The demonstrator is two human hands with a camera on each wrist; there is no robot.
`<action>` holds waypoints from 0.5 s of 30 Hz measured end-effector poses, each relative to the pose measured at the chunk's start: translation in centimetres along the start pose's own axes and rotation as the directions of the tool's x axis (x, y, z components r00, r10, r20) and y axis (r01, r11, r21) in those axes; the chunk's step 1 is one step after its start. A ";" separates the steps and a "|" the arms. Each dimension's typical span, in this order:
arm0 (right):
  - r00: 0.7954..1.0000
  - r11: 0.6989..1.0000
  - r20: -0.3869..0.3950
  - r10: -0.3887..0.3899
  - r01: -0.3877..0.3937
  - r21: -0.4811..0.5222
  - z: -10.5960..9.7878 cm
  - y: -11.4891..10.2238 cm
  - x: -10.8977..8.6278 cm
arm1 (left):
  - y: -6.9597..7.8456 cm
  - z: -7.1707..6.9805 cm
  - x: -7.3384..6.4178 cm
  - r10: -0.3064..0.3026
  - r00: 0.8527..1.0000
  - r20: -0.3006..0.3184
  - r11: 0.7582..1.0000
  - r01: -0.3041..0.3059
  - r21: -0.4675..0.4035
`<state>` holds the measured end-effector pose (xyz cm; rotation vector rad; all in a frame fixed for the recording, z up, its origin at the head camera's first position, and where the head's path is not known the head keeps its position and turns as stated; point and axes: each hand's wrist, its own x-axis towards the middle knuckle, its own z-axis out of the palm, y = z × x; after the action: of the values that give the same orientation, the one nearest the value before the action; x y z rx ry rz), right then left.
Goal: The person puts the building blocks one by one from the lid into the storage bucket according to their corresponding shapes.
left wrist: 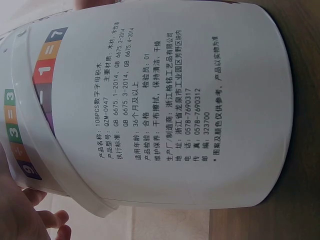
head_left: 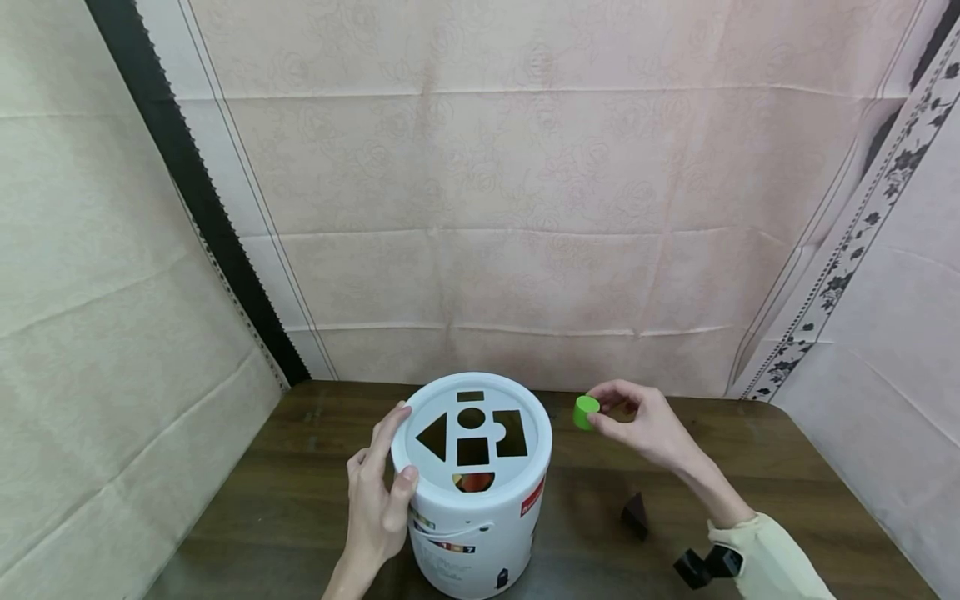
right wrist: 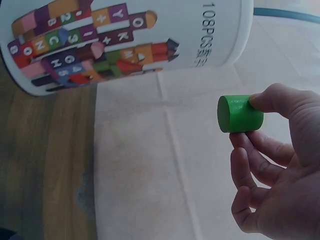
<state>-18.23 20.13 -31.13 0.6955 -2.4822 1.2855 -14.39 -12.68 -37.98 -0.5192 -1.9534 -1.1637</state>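
A white lidded bucket stands on the table. Its pale lid has several cut-outs: triangle, circle, square, rectangle, half circle and a notched shape. Through the half-circle hole show coloured pieces. My left hand holds the bucket's left side, thumb and forefinger at the lid's rim; its fingers appear behind the bucket in the left wrist view. To the right of the bucket, my right hand pinches a green cylinder block between thumb and fingertips, raised above the table.
A dark triangular block lies on the brown wooden table, right of the bucket. The bucket's thin handle hangs down its side. Pale cloth hangs behind the table and on both sides.
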 end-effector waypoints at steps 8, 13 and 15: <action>1.000 1.000 -0.001 -0.006 0.006 0.011 0.6 1.6 0.8 | 0.0 0.0 0.0 -0.005 1.000 0.001 1.000 0.005 0.008; 1.000 0.999 -0.006 -0.025 0.025 0.035 0.6 0.5 1.4 | 0.0 0.0 0.0 -0.008 1.000 0.001 1.000 0.008 0.010; 0.999 0.999 -0.006 -0.033 0.033 0.031 0.6 -0.6 1.5 | 0.0 0.0 0.0 -0.006 1.000 0.001 1.000 0.006 0.011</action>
<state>-19.26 18.94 -30.39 0.7358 -2.4410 1.3152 -14.41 -12.68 -38.02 -0.5082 -1.9624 -1.1562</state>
